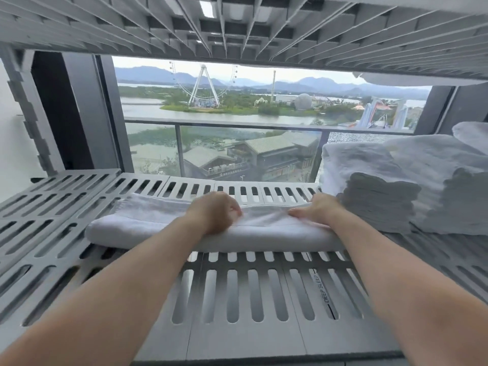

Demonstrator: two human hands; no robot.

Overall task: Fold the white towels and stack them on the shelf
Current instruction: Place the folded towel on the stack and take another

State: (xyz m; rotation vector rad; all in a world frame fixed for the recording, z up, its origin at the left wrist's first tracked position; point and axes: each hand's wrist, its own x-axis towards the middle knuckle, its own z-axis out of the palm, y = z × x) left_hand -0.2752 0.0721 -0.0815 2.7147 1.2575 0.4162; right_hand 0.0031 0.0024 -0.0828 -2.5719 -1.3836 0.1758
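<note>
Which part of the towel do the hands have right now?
Both hands are on the folded white towel lying on the slatted shelf: left hand near its middle, right hand pinching the top layer toward its right end.

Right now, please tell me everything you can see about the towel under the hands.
The towel is white and looks like soft terry cloth. It is folded into a long, narrow band with a rounded near edge, lying flat across the grey slatted shelf. The left hand presses on its middle and the right hand on its right part. Its right end lies close to the towel pile; contact is unclear.
</note>
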